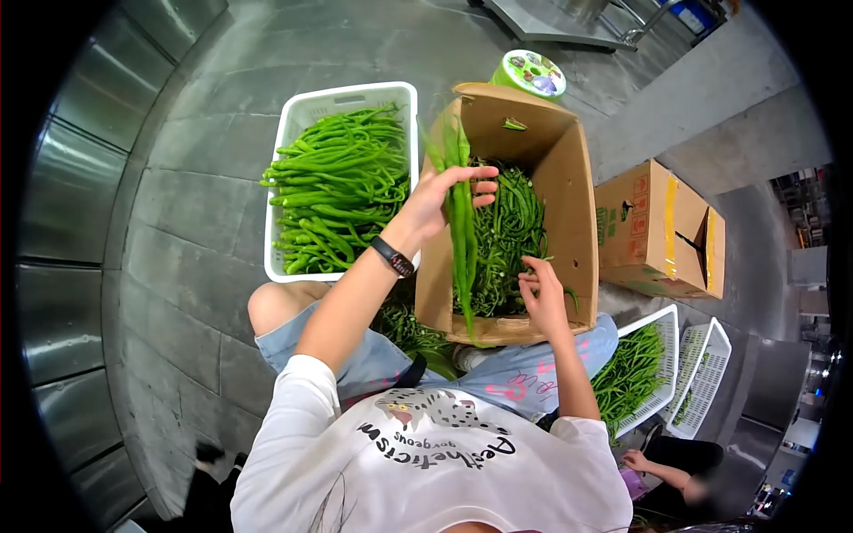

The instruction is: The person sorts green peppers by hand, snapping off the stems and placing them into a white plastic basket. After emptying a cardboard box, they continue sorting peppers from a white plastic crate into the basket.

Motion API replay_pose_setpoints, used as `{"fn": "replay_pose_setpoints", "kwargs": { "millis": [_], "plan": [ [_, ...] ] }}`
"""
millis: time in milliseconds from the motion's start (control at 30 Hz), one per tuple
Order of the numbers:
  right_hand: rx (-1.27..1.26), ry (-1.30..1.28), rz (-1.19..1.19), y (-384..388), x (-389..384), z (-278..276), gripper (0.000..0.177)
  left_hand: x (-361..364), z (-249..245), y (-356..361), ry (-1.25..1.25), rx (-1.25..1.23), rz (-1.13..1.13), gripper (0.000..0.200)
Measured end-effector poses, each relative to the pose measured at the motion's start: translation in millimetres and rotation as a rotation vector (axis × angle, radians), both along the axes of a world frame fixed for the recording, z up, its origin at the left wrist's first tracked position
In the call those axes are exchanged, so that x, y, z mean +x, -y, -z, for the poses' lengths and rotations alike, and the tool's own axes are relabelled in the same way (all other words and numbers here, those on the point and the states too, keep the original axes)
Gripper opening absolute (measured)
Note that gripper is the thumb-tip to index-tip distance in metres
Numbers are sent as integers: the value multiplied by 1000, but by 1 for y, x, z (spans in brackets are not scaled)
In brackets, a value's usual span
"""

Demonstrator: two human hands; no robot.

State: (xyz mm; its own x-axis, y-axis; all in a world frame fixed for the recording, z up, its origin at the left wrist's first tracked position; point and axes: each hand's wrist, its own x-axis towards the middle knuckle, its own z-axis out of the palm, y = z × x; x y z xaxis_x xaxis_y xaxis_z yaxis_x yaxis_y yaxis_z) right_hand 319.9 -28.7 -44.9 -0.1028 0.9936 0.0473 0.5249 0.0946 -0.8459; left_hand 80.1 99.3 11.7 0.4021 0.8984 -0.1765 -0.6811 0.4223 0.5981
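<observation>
While left hand holds slender peppers, right hand over cardboard box.

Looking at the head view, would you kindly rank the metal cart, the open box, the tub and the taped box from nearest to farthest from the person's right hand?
From the right hand:
1. Open box, directly at the hand
2. Taped box, to its right
3. Tub, beyond the open box
4. Metal cart, beyond the tub
</observation>
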Motion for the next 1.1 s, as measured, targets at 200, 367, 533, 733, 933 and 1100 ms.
{"fn": "replay_pose_setpoints", "kwargs": {
  "millis": [200,367,533,733,933,1100],
  "plan": [
    [-292,-224,-46,-44,-27,-29,27,-19,1,36,-197,76,187,35],
    [-360,-659,25,-73,-70,-73,19,-16,38,55,-248,101,201,37],
    [-469,-617,-23,-77,-77,-60,15,-21,37,65,-270,83,202,32],
    [-784,-1195,-91,-64,-73,-46,15,-25,41,76,-197,104,252,27],
    [-667,-1178,15,-55,-65,-32,16,-23,46,78,-160,65,306,31],
    [-559,-298,-33,-48,-41,-20,15,-25,43,79,-125,77,401,28]
  ]
}}
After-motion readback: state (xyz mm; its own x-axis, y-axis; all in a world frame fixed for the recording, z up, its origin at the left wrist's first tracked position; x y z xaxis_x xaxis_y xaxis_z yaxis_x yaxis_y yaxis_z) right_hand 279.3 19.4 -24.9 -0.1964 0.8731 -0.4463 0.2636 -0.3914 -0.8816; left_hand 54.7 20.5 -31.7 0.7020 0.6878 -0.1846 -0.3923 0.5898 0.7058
